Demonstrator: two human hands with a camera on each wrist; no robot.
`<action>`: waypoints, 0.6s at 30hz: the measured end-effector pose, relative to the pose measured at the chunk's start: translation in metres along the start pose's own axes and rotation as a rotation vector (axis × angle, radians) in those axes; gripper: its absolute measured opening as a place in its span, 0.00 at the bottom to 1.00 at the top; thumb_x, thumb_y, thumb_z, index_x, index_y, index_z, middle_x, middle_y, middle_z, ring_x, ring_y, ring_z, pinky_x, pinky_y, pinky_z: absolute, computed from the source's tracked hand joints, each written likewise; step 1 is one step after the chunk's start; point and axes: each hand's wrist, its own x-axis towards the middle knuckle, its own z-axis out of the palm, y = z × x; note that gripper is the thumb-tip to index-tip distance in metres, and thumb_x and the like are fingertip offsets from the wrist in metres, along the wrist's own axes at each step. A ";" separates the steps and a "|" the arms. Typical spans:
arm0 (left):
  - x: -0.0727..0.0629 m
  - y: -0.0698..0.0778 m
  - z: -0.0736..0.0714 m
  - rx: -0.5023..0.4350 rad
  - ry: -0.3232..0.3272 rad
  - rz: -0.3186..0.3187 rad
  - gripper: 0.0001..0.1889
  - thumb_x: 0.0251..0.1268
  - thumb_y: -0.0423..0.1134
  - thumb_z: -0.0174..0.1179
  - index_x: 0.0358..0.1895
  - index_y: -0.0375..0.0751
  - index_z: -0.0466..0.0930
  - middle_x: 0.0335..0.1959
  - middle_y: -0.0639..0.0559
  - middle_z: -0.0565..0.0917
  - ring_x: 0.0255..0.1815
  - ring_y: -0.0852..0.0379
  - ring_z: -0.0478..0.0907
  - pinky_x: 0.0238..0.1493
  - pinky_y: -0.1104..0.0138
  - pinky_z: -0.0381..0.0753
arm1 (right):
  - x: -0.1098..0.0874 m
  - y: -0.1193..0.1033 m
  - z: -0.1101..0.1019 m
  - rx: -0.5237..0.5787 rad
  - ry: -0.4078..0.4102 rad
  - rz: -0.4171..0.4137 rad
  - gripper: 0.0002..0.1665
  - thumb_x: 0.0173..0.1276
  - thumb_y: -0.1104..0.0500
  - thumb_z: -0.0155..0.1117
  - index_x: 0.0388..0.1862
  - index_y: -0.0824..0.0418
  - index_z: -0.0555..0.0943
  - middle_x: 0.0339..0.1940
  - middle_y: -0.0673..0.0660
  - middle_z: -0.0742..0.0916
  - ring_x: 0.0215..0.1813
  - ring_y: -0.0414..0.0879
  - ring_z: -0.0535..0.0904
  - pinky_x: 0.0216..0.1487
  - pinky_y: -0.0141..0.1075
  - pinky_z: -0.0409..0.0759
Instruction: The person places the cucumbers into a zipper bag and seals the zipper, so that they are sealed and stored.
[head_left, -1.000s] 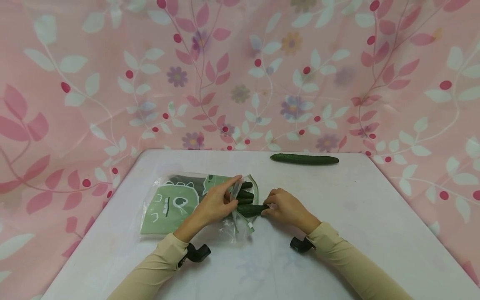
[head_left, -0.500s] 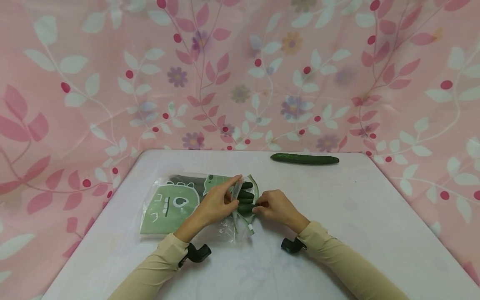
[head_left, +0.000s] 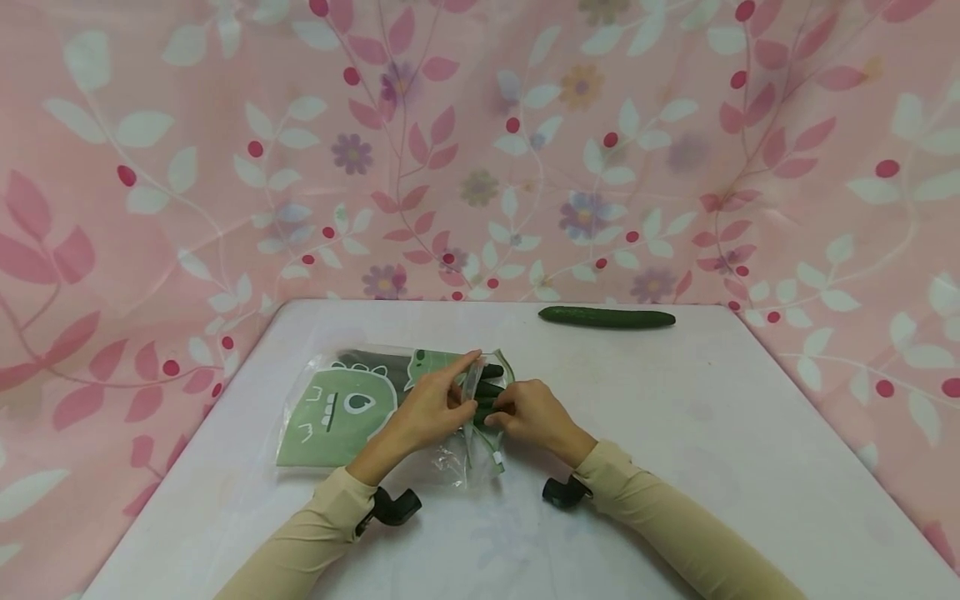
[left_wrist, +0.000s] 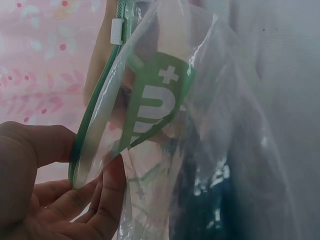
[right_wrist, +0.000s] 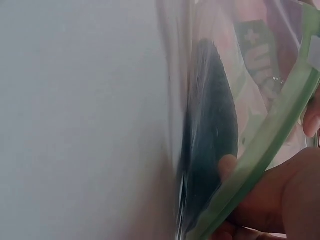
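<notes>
A clear zip bag (head_left: pixel 330 446) with green cartoon prints lies on the table, its mouth facing right. My left hand (head_left: pixel 429 408) pinches the upper edge of that mouth between thumb and fingers, lifting it; the left wrist view shows the green zip strip and its white slider (left_wrist: pixel 116 31). At the opening, my right hand (head_left: pixel 538 418) grips the end of a cucumber (right_wrist: pixel 210 115), most of which is inside the bag. Through the plastic, the right wrist view shows a fingertip on it. Other cucumbers (head_left: pixel 492 371) lie in the bag beyond it, partly hidden by my left hand.
One more cucumber (head_left: pixel 607 317) lies near the table's back edge, right of the middle. The white-covered table (head_left: pixel 712 433) meets a pink floral curtain (head_left: pixel 480 150) behind. A small black camera (head_left: pixel 397 507) sits at each wrist.
My right hand has moved left, sliding the cucumber further into the bag, with its fingers now at the mouth. The left hand keeps its hold on the bag's edge.
</notes>
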 end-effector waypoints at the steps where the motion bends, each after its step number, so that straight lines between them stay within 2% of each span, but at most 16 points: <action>1: 0.000 0.000 0.000 -0.004 -0.001 -0.003 0.39 0.62 0.34 0.61 0.78 0.53 0.61 0.26 0.54 0.83 0.25 0.63 0.79 0.29 0.67 0.79 | 0.001 -0.001 0.001 -0.007 -0.001 0.002 0.09 0.57 0.56 0.77 0.29 0.61 0.90 0.26 0.52 0.90 0.26 0.37 0.81 0.29 0.30 0.77; 10: 0.001 0.000 -0.001 -0.008 -0.007 -0.009 0.39 0.64 0.34 0.60 0.78 0.54 0.59 0.26 0.54 0.82 0.25 0.63 0.79 0.29 0.67 0.79 | 0.005 -0.001 0.004 -0.052 -0.010 0.013 0.09 0.55 0.57 0.79 0.29 0.61 0.90 0.26 0.51 0.88 0.28 0.38 0.82 0.31 0.31 0.79; 18: 0.000 -0.003 0.001 -0.009 0.006 -0.007 0.38 0.64 0.34 0.60 0.78 0.54 0.59 0.28 0.54 0.83 0.26 0.63 0.80 0.31 0.67 0.80 | 0.008 0.006 0.005 -0.080 -0.002 0.002 0.08 0.56 0.57 0.78 0.31 0.61 0.90 0.25 0.51 0.86 0.27 0.37 0.77 0.30 0.31 0.76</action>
